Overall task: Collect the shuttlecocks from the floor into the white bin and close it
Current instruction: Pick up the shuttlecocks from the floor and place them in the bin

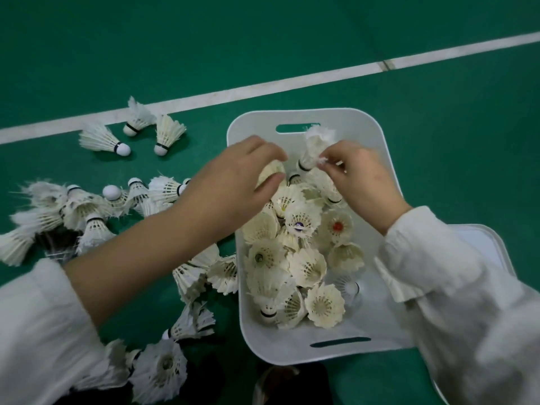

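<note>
Shuttlecocks [304, 267] half fill the bin [292, 349]; many lie left of it. Over the bin, right hand [362, 182] pinches 1 shuttlecock [314, 144] by its feathers, left hand [233, 176] grips another. Lid [491, 247] off.

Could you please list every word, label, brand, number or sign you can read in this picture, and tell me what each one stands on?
No text can be read here.
Shuttlecock with blue sticker in the white bin: mark too blurred to read.
Shuttlecock with red sticker beside it: mark too blurred to read.
White bin and white floor line: no writing visible.
</note>
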`<state>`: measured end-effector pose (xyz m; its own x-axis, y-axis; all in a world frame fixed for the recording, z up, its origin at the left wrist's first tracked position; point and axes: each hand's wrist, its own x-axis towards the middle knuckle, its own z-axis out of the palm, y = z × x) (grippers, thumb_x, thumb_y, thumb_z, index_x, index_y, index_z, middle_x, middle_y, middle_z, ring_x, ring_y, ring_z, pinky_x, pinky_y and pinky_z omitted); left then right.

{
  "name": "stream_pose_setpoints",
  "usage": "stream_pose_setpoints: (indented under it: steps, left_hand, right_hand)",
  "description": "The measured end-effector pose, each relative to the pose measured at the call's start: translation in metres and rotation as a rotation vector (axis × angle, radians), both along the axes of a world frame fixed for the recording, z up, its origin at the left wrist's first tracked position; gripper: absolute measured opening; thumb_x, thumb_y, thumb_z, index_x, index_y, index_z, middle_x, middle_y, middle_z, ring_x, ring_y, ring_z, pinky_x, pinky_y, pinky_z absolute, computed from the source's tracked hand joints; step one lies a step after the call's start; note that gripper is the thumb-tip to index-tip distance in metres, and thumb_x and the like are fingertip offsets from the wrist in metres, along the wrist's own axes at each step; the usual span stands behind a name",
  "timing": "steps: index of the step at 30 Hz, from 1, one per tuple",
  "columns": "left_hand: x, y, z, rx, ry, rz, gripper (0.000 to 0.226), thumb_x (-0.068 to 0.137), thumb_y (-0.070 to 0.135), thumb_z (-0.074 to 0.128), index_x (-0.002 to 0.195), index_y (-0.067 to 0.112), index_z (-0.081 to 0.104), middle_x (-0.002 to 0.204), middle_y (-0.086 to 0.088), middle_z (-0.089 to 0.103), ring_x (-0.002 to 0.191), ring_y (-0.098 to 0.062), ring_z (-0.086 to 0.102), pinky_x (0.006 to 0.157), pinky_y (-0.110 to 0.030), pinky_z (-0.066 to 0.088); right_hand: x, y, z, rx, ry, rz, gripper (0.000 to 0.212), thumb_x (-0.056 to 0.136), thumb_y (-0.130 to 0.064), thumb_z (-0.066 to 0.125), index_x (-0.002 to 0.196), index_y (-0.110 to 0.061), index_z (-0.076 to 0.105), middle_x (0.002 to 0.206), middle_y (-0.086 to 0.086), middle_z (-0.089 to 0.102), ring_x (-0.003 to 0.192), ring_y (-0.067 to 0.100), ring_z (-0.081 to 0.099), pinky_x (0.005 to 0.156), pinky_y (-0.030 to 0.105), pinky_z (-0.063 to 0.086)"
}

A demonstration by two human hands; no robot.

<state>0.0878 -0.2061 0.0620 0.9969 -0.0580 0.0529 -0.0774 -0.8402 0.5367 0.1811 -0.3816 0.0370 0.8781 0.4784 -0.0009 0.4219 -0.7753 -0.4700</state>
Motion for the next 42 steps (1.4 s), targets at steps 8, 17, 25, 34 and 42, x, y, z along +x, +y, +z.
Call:
stream_pose_setpoints:
  steps: [8, 17, 25, 34, 42]
  left_hand:
    - [-0.013, 0.037, -0.006, 0.19, 0.131, -0.018, 0.014, 0.09, 0.042, 0.037, 0.093, 0.029, 0.041, 0.095, 0.01, 0.05, 0.079, -0.014, 0.055, 0.067, -0.038, 0.049]
    - [-0.02, 0.073, -0.004, 0.281, 0.207, -0.088, 0.016, 0.092, 0.037, 0.04, 0.1, 0.026, 0.049, 0.093, 0.007, 0.059, 0.082, -0.015, 0.055, 0.069, -0.034, 0.046]
    - [-0.042, 0.115, 0.0, 0.368, 0.377, -0.108, 0.019, 0.092, 0.038, 0.039, 0.096, 0.024, 0.053, 0.093, 0.004, 0.061, 0.081, -0.017, 0.055, 0.068, -0.034, 0.048]
    - [-0.138, 0.204, -0.036, 0.211, 0.424, 0.195, 0.018, 0.091, 0.032, 0.047, 0.099, 0.02, 0.058, 0.094, -0.002, 0.065, 0.079, -0.021, 0.056, 0.069, -0.034, 0.048]
    - [-0.21, 0.233, -0.105, 0.053, 0.519, 0.485, 0.019, 0.09, 0.023, 0.05, 0.104, 0.016, 0.06, 0.1, -0.006, 0.066, 0.088, -0.025, 0.059, 0.073, -0.034, 0.047]
  right_hand:
    - [0.015, 0.03, -0.07, -0.375, 0.042, -0.009, 0.022, 0.092, -0.018, 0.046, 0.093, -0.014, 0.067, 0.093, 0.008, 0.069, 0.09, 0.029, 0.063, 0.092, 0.042, 0.039]
    - [0.013, 0.045, -0.061, -0.538, 0.007, 0.127, 0.033, 0.09, -0.007, 0.043, 0.119, -0.016, 0.057, 0.115, 0.009, 0.06, 0.101, 0.031, 0.057, 0.092, 0.046, 0.046]
    - [-0.028, 0.073, 0.045, -0.596, -0.075, 0.35, 0.028, 0.094, -0.027, 0.04, 0.111, -0.016, 0.059, 0.107, 0.006, 0.064, 0.095, 0.028, 0.061, 0.074, 0.034, 0.049]
    - [-0.106, 0.175, 0.049, -0.594, -0.17, 0.659, 0.031, 0.092, -0.034, 0.04, 0.105, -0.013, 0.058, 0.101, 0.009, 0.062, 0.093, 0.03, 0.06, 0.069, 0.036, 0.05]
    - [-0.126, 0.251, -0.059, -0.665, 0.02, 0.599, 0.03, 0.09, -0.024, 0.046, 0.113, -0.006, 0.053, 0.119, 0.014, 0.053, 0.111, 0.032, 0.053, 0.079, 0.038, 0.044]
